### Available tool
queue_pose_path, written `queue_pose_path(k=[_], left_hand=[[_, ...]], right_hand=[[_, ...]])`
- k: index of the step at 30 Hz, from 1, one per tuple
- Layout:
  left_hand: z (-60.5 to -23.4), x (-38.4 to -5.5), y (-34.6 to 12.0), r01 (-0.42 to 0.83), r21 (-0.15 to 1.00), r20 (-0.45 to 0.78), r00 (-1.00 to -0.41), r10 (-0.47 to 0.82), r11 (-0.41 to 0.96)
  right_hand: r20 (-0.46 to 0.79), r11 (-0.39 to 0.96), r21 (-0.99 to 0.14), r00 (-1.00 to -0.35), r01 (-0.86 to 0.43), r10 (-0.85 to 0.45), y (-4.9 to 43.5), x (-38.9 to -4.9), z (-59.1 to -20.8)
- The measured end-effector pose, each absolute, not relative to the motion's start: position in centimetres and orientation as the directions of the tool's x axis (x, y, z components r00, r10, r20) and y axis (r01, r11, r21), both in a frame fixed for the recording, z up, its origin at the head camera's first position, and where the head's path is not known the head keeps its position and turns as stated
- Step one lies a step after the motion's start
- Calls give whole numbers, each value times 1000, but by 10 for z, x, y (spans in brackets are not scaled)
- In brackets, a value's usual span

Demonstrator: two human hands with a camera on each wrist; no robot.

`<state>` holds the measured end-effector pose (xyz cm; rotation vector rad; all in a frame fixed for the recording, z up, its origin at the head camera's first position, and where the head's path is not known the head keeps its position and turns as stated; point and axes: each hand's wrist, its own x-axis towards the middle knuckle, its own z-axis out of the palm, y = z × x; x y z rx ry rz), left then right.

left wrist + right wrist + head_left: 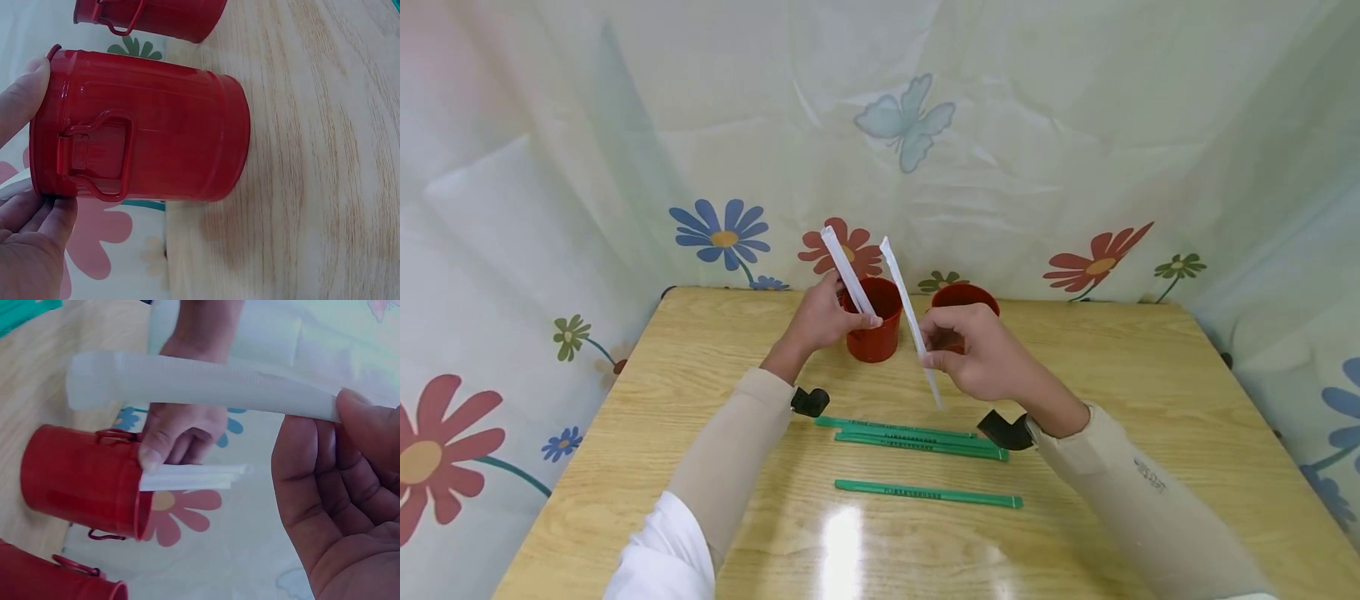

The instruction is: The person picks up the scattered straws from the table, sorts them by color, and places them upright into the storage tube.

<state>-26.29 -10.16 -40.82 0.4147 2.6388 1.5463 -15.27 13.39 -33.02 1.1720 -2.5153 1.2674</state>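
Observation:
My left hand point(820, 318) grips the rim of a small red metal bucket point(874, 345), thumb on one side and fingers on the other. White paper-wrapped straws point(844, 265) stand tilted in that bucket, leaning out over its rim beside the hand. One wire handle point(128, 156) shows on its side in the left wrist view. Between thumb and fingers, my right hand point(981, 357) pinches another white paper-wrapped straw point(900, 286), held slanted to the right of the bucket. The right wrist view shows this straw point(187, 381) close up, above the bucket's mouth.
A second red bucket point(981, 295) stands to the right, partly hidden behind my right hand. Several green wrapped straws point(917, 439) with dark print lie nearer me on the wooden table point(1112, 367), one point(955, 496) apart from the others. A flowered curtain point(1015, 150) hangs behind.

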Motion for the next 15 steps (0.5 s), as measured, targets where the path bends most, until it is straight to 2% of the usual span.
queue_pose_path(k=[15], left_hand=[[-407, -261, -102, 215, 867, 97, -958, 270, 449]], right_hand=[[386, 325, -727, -751, -605, -535, 113, -182, -313]])
